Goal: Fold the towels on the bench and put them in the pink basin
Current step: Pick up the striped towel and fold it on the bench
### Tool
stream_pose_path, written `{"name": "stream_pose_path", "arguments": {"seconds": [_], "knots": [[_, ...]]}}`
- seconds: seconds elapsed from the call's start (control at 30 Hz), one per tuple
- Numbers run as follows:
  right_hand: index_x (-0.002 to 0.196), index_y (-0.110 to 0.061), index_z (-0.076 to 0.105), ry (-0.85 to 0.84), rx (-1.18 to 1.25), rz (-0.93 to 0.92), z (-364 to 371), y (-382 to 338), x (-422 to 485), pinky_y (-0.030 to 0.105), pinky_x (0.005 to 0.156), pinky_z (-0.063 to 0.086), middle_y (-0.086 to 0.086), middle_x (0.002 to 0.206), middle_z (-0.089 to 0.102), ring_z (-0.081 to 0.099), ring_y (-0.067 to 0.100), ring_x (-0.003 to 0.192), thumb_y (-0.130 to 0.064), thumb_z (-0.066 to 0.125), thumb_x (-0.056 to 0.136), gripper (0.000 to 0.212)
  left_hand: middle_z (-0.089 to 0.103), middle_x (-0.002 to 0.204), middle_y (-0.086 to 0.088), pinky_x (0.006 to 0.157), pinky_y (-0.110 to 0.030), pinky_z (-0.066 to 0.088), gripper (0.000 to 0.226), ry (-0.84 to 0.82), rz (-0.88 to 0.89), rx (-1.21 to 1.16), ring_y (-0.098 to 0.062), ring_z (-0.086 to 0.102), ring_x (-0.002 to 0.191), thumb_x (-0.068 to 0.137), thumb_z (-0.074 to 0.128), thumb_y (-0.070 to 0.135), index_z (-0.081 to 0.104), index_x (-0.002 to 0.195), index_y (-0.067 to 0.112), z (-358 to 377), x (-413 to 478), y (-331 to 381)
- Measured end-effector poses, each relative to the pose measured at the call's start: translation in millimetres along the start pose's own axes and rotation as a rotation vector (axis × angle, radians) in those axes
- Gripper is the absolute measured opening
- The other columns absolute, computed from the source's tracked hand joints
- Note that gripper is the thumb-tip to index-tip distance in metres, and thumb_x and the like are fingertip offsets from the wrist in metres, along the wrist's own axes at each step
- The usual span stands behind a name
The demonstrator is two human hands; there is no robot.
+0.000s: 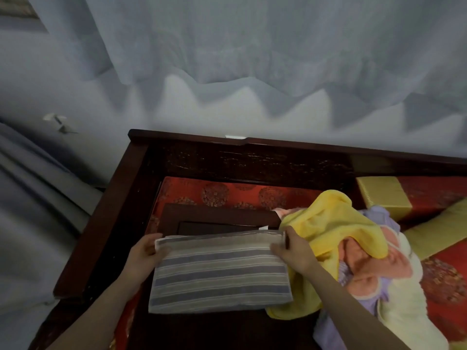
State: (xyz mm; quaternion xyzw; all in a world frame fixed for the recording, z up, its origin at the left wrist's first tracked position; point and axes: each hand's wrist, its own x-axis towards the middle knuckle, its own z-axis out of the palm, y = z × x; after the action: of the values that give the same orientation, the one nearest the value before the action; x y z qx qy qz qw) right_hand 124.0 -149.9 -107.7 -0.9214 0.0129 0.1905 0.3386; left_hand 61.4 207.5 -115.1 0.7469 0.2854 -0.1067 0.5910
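A grey and blue striped towel (219, 271) lies folded into a flat rectangle on a small dark wooden table (217, 218) set on the bench. My left hand (145, 251) pinches its far left corner and my right hand (290, 248) pinches its far right corner. Right of it lies a loose heap: a yellow towel (333, 226) on top, a pink and lilac flowered one (366, 269) under it, and a pale cream one (404, 311) nearer me. No pink basin is in view.
The bench has a dark carved wooden back (252, 157) and left armrest (101, 223), with a red patterned cushion (227, 193). A gold bolster (384, 195) sits at the far right. Pale curtains (252, 46) hang behind.
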Motion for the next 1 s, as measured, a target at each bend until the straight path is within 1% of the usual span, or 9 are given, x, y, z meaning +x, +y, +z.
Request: {"name": "stream_pose_path", "arguments": {"seconds": [0.13,0.23,0.33,0.47,0.57,0.7,0.77,0.87,1.0], "knots": [[0.09,-0.018,0.059,0.09,-0.296,-0.149,-4.2,-2.5,25.2,0.03,0.074,0.044,-0.001,0.093,0.052,0.047,0.014,0.091,-0.027,0.065,0.078,0.016,0.05,0.119,-0.003,0.096,-0.037,0.042,0.048,-0.041,0.093,0.265,-0.018,0.049,0.113,0.082,0.07,0.01,0.053,0.127,0.009,-1.1,26.4,5.9],[0.069,-0.03,0.048,-0.177,-0.407,-0.246,-9.6,-8.7,40.3,0.031,0.076,0.046,-0.005,0.088,0.051,0.048,0.012,0.086,-0.026,0.065,0.072,0.018,0.053,0.122,-0.003,0.085,-0.023,0.044,0.049,-0.222,0.058,0.311,-0.015,0.053,0.109,0.082,0.069,0.006,0.052,0.128,0.011,-6.7,41.4,13.2],[0.064,-0.033,0.05,-0.436,-0.531,-0.261,-12.4,-17.1,45.4,0.032,0.075,0.046,-0.005,0.088,0.06,0.051,0.012,0.084,-0.026,0.069,0.066,0.021,0.058,0.113,0.001,0.069,-0.011,0.045,0.043,-0.434,0.013,0.483,-0.004,0.057,0.096,0.083,0.07,0.012,0.055,0.123,0.02,-14.7,47.7,21.9],[0.065,-0.029,0.055,-0.461,-0.8,-0.322,-11.8,-26.2,50.9,0.038,0.083,0.037,-0.002,0.103,0.057,0.044,0.018,0.102,-0.03,0.064,0.073,0.013,0.066,0.1,0.003,0.07,-0.011,0.048,0.037,-0.599,-0.014,0.643,-0.008,0.063,0.091,0.074,0.079,0.025,0.066,0.109,0.022,-27.4,52.4,16.8],[0.06,-0.026,0.054,-0.453,-0.803,-0.294,-12.8,-26.2,52.5,0.035,0.08,0.029,-0.002,0.096,0.055,0.047,0.019,0.106,-0.024,0.06,0.079,0.021,0.07,0.08,0.003,0.066,-0.016,0.049,0.02,-0.527,0.048,0.628,-0.012,0.066,0.078,0.066,0.084,0.034,0.073,0.075,0.02,-39.5,53.8,3.6],[0.065,-0.028,0.068,-0.334,-0.598,-0.086,-25.5,-18.8,52.7,0.037,0.087,0.033,-0.012,0.086,0.067,0.056,0.014,0.096,-0.037,0.066,0.078,0.016,0.06,0.069,0.0,0.061,-0.016,0.043,0.038,-0.426,0.068,0.433,-0.008,0.058,0.065,0.058,0.081,0.048,0.062,0.06,0.015,-49.8,47.8,-0.9],[0.055,-0.035,0.063,-0.247,-0.475,-0.004,-28.2,-18.7,51.7,0.034,0.085,0.037,-0.018,0.078,0.063,0.058,0.014,0.092,-0.043,0.069,0.072,0.02,0.062,0.075,-0.003,0.068,-0.023,0.047,0.039,-0.441,0.028,0.302,-0.015,0.062,0.073,0.058,0.079,0.048,0.059,0.066,0.015,-50.7,43.1,7.2],[0.052,-0.036,0.058,-0.069,-0.298,-0.024,-21.4,-24.1,56.8,0.036,0.085,0.046,-0.018,0.095,0.064,0.059,0.011,0.102,-0.038,0.071,0.068,0.021,0.068,0.093,-0.011,0.076,-0.037,0.055,0.045,-0.429,-0.102,-0.015,-0.031,0.068,0.091,0.062,0.082,0.039,0.06,0.087,0.008,-45.4,45.5,22.8],[0.076,-0.031,0.048,0.123,-0.103,-0.048,-3.5,-29.7,65.7,0.036,0.067,0.048,-0.011,0.069,0.056,0.056,0.021,0.078,-0.028,0.069,0.074,0.021,0.064,0.103,-0.014,0.07,-0.037,0.053,0.038,-0.006,-0.068,-0.079,-0.027,0.064,0.085,0.077,0.076,0.017,0.055,0.107,0.008,-20.9,62.2,38.6]]}}
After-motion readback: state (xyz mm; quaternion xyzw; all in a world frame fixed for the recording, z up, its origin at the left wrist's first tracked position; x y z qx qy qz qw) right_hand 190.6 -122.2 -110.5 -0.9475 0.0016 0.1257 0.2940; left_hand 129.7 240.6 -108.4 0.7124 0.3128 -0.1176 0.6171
